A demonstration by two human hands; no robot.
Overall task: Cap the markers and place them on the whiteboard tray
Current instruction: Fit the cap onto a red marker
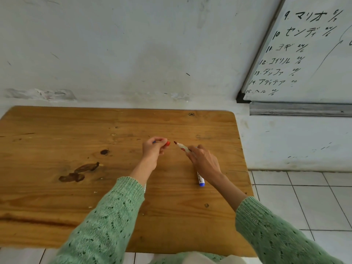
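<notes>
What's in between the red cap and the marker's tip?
Nothing. The head view shows only bare wooden table between the red cap and the marker's tip.

two markers (182,147) (201,180), one red cap (167,143), two hands (153,148) (204,161).

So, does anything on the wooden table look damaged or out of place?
Dark brown stains mark the wooden table left of the arms. A blue-capped marker lies loose beside the right hand.

Left hand (153,147) raised, fingers pinched in a grip; right hand (204,161) lower, grip closed, both forearms extended
</notes>
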